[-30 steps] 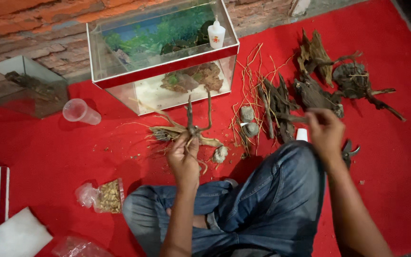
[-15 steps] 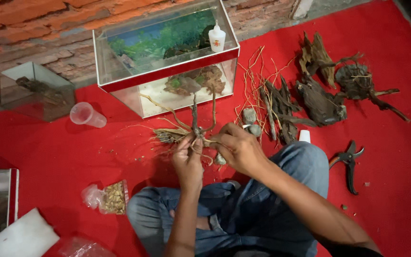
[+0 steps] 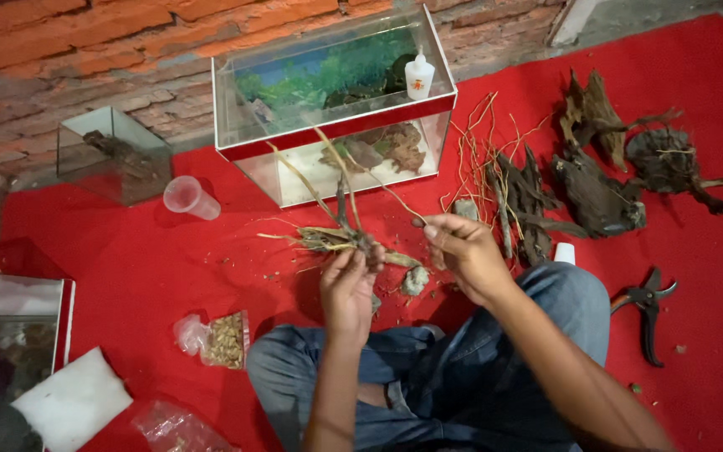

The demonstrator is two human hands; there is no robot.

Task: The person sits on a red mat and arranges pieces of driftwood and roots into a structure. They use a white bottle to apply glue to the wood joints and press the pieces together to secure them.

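I sit cross-legged on a red cloth. My left hand grips the base of a branched root piece, holding it up in front of my knees. My right hand pinches a thin root strand at its tip, just right of the root piece. A small grey stone lies on the cloth between my hands. Behind the root piece stands a glass aquarium with a red rim and a green backdrop; a small white bottle stands on its rim.
Driftwood pieces and loose thin roots lie at the right, with black pruning shears and a white cap. At the left are a small glass tank, a plastic cup, a bag of gravel and white foam.
My right hand came back from the driftwood on the right to the root piece, and now pinches a thin strand. My left hand kept hold of the root piece.
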